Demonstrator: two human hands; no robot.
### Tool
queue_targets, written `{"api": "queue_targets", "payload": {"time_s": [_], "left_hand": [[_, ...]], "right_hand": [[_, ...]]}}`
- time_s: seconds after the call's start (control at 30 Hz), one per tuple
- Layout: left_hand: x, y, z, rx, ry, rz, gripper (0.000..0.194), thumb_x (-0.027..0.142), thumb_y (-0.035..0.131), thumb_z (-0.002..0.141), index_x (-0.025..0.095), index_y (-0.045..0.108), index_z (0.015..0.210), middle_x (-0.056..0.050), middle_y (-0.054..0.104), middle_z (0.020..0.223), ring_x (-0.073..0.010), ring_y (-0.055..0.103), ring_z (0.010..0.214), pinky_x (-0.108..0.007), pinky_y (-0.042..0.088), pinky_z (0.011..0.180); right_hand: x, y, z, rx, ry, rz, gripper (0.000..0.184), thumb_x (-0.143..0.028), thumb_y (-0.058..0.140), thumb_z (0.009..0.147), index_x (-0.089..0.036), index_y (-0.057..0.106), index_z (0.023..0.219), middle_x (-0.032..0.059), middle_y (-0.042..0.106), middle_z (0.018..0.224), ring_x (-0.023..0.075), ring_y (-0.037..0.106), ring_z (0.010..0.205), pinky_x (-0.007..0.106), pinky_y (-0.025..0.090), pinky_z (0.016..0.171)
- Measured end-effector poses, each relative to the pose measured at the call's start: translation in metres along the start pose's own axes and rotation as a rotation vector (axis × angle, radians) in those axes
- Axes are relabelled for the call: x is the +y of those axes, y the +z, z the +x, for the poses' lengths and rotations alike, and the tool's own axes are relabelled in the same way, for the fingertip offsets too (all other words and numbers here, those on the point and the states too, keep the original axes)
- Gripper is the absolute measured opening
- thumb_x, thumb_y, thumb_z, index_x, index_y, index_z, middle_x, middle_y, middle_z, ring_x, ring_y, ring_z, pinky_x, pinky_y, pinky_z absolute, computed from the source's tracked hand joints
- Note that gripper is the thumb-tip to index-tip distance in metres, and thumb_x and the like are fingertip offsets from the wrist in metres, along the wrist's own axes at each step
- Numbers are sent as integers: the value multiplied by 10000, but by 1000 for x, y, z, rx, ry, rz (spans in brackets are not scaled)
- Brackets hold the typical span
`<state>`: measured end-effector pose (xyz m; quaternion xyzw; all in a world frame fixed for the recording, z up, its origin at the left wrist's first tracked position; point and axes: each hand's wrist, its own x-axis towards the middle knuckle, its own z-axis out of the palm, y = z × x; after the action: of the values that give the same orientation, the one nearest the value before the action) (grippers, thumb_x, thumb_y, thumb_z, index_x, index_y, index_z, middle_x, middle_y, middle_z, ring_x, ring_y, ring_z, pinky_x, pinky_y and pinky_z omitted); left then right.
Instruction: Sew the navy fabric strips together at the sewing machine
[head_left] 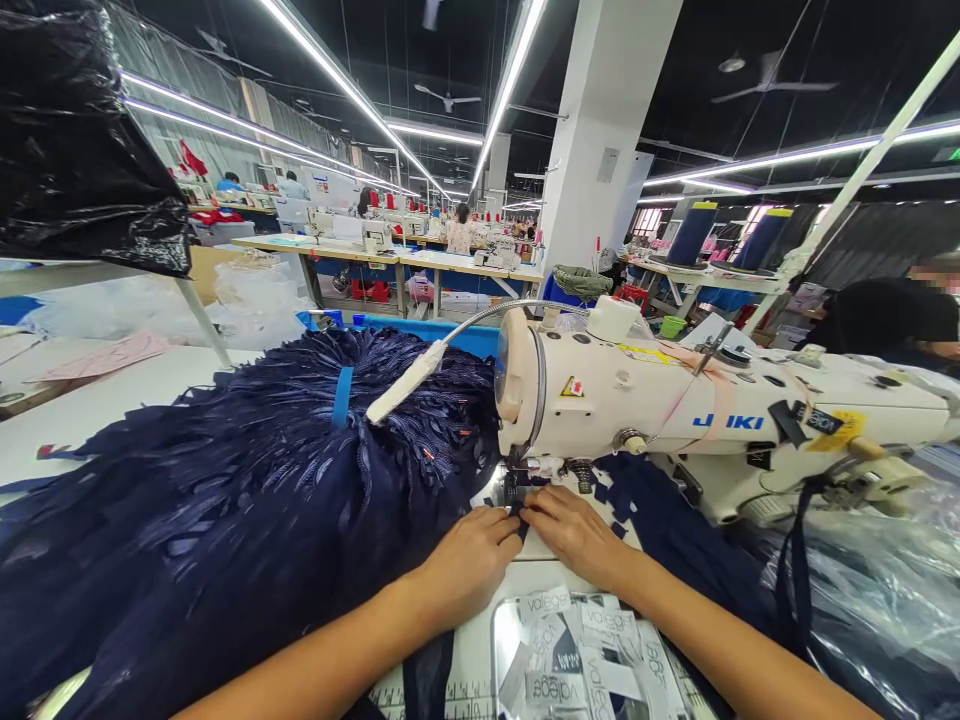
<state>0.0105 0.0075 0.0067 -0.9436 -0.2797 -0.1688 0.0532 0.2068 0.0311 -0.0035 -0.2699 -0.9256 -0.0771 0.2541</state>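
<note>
A white JUKI sewing machine (pixel 652 390) stands before me, its needle area lit by a small lamp. My left hand (pixel 469 565) is closed at the near side of the presser foot, fingertips pressed on navy fabric (pixel 517 508). From the other side my right hand (pixel 576 538) pinches the same fabric, its fingertips almost touching the left ones. Most of the held piece is hidden by the fingers. A large heap of navy garments (pixel 247 520) lies to the left of the machine, right up to my left forearm.
Below my hands is a tray (pixel 496 640) of white printed labels (pixel 551 690). A gooseneck lamp (pixel 409 380) reaches over the heap. Navy scraps (pixel 615 490) and clear plastic (pixel 877 570) lie at right. A black bag (pixel 82 140) hangs upper left. Thread cones (pixel 690 235) stand behind.
</note>
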Motion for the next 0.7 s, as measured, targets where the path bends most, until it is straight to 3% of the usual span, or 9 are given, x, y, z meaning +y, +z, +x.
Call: {"api": "queue_targets", "payload": {"time_s": [0.17,0.33,0.47,0.7], "left_hand": [[1,1,5,-5,-26,70,241,47,462,747,106,590,943,-110,632,1028,-227,567,971,-392,401,935],[3,9,16,-63,-90,136,236,59,489,713,96,603,916,-119,639,990,-233,579,942,-362,429,897],[3,18,21,-51,-130,170,241,45,481,717,94,601,920,-128,642,961,-236,588,912,-375,433,875],[3,21,23,-32,-151,181,189,43,483,743,103,600,879,-124,643,944,-234,594,886,-386,417,856]], "right_hand": [[6,-1,0,-55,-61,-145,248,-76,395,886,-94,605,1016,122,632,988,219,572,892,357,504,780],[16,-3,4,-145,-36,-192,283,-51,413,859,-91,604,1063,129,634,1063,218,603,927,333,526,771],[18,-5,6,-176,-2,-177,309,-43,408,852,-102,607,1080,132,625,1108,198,623,907,312,521,792],[21,-4,6,-168,19,-107,342,-44,381,849,-103,602,1103,155,615,1126,231,609,979,373,504,840]]}}
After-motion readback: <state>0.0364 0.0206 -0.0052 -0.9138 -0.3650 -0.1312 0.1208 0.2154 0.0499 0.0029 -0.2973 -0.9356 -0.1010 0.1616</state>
